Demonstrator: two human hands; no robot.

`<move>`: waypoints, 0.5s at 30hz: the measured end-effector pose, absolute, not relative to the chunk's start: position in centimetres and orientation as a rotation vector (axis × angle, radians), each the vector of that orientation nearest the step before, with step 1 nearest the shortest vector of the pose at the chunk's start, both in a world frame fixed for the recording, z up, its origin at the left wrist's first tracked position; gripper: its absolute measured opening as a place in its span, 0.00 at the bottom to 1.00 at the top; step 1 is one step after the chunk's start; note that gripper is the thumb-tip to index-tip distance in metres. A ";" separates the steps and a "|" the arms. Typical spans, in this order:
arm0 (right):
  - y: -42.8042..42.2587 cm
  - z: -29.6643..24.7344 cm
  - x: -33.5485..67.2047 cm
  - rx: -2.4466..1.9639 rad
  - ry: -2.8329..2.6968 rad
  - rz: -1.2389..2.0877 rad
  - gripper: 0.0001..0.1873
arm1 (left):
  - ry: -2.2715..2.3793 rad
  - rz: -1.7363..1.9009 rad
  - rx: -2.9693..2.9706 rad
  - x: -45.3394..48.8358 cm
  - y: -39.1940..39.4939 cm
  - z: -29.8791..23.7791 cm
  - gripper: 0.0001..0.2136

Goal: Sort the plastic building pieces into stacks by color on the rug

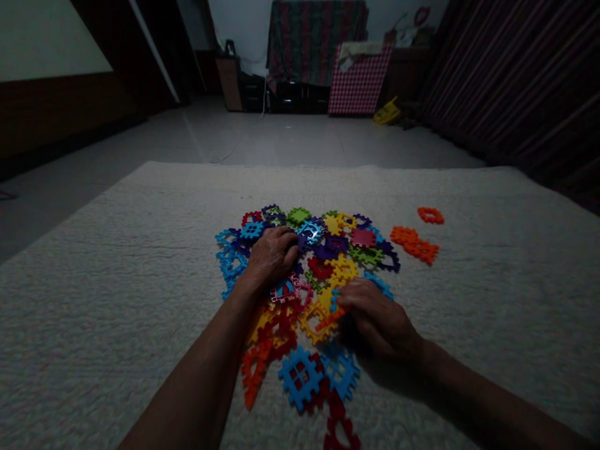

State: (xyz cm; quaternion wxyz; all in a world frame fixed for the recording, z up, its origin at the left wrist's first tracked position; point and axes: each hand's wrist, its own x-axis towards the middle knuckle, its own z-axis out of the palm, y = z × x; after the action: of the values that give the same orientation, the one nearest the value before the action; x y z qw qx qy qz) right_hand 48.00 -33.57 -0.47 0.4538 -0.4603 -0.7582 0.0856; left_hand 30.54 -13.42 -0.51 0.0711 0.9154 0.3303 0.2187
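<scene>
A heap of flat plastic interlocking building pieces with notched edges (344,269) lies in front of me, in many colours. My left hand (274,253) reaches into the far left of the heap, fingers curled down beside a purple piece (304,242); what they grip is hidden. At the near right of the heap, my right hand (382,319) is closed on an orange interlocking piece (330,319), which sticks out from under its fingers. Below it is a yellow square frame piece (312,322). Nearer to me lie blue window-like pieces (300,377) and an orange triangular piece (255,375).
Several orange pieces (415,244) lie apart on the right of the pale quilted mat (140,269). Beyond the mat's far edge is a tiled floor (290,134). Cloth-draped furniture (319,44) stands at the back, with a yellow object (387,112) near it and dark curtains (515,81) at right.
</scene>
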 end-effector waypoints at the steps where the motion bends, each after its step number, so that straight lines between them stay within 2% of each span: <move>1: -33.7 -0.4 48.1 -1.184 -1.810 0.208 0.17 | 0.989 0.655 2.758 30.5 -13.4 -0.5 0.14; 6: -33.3 -0.8 51.1 -1.425 -1.503 0.103 0.13 | 0.973 0.643 2.784 30.5 -13.4 -0.6 0.15; 12: -32.4 -2.1 58.8 -1.696 -1.426 -0.338 0.13 | 0.961 0.644 2.772 30.4 -12.8 -1.2 0.17; 15: -32.4 -2.6 61.2 -1.877 -1.347 -0.419 0.13 | 0.941 0.642 2.776 30.3 -12.7 -1.3 0.17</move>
State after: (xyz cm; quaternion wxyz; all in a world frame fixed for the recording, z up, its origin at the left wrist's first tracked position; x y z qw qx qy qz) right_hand 61.22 -32.36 -2.59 0.3864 -0.7373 -0.5291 -0.1647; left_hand 30.33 -12.73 -1.28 0.0702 0.9228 0.3129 0.2133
